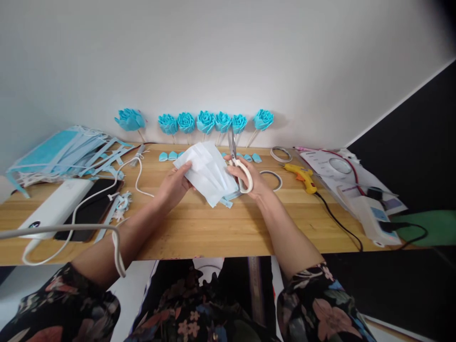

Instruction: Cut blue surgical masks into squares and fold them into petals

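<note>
My left hand [173, 185] grips the left edge of a white pleated face mask [207, 172] held above the wooden desk [213, 228]. My right hand [251, 179] is closed through the cream handles of a pair of scissors [236, 161], whose blades point up beside the mask's right edge. A blue strip hangs below the mask. Small blue petal pieces [168, 156] lie on the desk behind the mask.
Several blue fabric roses [205, 121] on sticks lean against the wall. A pile of blue masks [59, 154] lies at the left, with a white power bank [57, 205], a phone and cables. A yellow glue gun [302, 175], tape rolls [280, 154] and papers lie at the right.
</note>
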A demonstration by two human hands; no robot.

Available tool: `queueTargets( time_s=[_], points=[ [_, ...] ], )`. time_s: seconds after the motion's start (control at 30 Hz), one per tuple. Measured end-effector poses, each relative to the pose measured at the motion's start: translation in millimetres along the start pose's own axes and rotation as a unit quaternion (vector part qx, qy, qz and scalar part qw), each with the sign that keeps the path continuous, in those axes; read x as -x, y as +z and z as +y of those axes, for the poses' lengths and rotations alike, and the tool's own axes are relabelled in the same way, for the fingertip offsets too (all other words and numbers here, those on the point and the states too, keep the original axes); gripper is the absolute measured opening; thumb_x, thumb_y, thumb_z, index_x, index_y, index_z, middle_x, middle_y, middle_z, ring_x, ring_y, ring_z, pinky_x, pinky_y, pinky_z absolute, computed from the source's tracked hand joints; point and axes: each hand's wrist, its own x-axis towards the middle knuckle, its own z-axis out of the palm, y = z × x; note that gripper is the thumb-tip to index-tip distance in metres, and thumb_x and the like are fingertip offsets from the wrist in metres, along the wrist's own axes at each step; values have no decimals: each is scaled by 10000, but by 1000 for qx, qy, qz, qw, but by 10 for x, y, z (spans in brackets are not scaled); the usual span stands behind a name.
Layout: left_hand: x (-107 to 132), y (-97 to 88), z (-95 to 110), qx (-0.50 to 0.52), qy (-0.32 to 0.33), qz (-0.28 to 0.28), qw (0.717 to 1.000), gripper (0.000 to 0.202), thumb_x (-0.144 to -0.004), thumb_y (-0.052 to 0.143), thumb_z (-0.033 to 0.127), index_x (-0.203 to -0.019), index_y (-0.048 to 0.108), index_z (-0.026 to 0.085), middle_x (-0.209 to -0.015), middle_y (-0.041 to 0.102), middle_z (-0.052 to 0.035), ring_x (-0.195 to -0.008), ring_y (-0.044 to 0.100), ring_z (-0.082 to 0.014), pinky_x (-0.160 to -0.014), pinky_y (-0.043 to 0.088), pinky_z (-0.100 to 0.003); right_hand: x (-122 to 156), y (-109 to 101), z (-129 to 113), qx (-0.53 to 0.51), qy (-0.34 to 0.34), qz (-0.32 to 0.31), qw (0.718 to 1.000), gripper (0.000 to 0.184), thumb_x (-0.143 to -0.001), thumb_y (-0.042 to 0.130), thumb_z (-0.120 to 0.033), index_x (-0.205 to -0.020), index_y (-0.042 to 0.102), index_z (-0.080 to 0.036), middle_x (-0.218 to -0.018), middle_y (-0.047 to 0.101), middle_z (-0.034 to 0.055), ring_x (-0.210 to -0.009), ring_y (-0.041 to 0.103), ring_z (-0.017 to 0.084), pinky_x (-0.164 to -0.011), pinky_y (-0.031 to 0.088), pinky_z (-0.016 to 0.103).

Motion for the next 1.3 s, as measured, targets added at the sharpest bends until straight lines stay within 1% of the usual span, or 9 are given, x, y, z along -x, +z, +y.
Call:
queueTargets(
  time_s=[0.13,0.3,0.47,0.73,0.87,0.93,1.0,1.1,1.3],
  points=[
    [67,73,17,3,1,-50,999,531,-815,707,552,-1167,613,167,-1073,721,-122,-978,684,-266,-742,568,-338,6,20,-3,1,-33,3,999,506,-612,856,-411,-1034,647,-228,-746,449,-58,-619,387,96,-566,295,249],
    [132,53,-50,-114,-42,-128,984,470,-715,813,505,-957,660,133,-826,712,-97,-650,633,-183,-569,510,-301,13,48,-19,13,-49,26,998,510,-618,812,-422,-1061,628,-247,-768,463,-44,-635,413,119,-566,332,259],
    [119,-16,-104,-153,-20,-120,981,291,-744,796,373,-764,626,137,-659,624,-41,-555,535,-122,-517,433,-265,3,28,-29,10,-61,43,997,493,-614,817,-395,-1045,631,-242,-760,465,-48,-620,414,106,-546,344,249],
    [152,53,-52,-110,-2,-127,986,268,-726,792,338,-772,595,163,-637,571,-10,-561,506,-116,-541,420,-271,-40,-55,-16,-56,-52,50,996,552,-624,845,-447,-1083,619,-238,-757,516,-53,-598,481,99,-524,398,243],
    [159,53,44,-93,6,-79,993,284,-677,789,341,-829,609,183,-727,609,-30,-643,568,-162,-575,454,-297,-42,-195,-59,73,-54,40,995,564,-697,794,-508,-1163,604,-255,-749,591,-31,-617,510,134,-563,416,264],
    [156,52,104,-85,20,-61,994,296,-673,775,341,-879,620,194,-792,637,-45,-743,614,-202,-614,478,-307,-8,-301,-123,253,-61,32,965,499,-684,811,-391,-1131,636,-256,-750,629,-15,-646,528,159,-586,404,273],
    [158,60,151,-81,31,-53,995,328,-670,768,345,-931,631,200,-836,660,-59,-844,642,-240,-659,504,-318,50,-394,-191,440,-52,1,896,408,-671,779,-227,-1068,689,-246,-745,659,3,-672,548,181,-605,380,282],
    [176,77,162,-82,28,-57,995,387,-657,782,352,-984,643,199,-871,689,-71,-940,660,-277,-739,539,-347,137,-476,-238,573,-24,-47,818,441,-670,691,-103,-1076,740,-270,-789,712,20,-698,580,203,-613,358,294],
    [210,42,33,-89,-22,-124,988,416,-630,854,343,-969,678,178,-898,731,-81,-837,680,-239,-742,556,-339,179,-490,-181,597,-35,-26,801,296,-719,728,-185,-981,794,-306,-763,727,33,-691,594,222,-611,355,317]
  ],
)
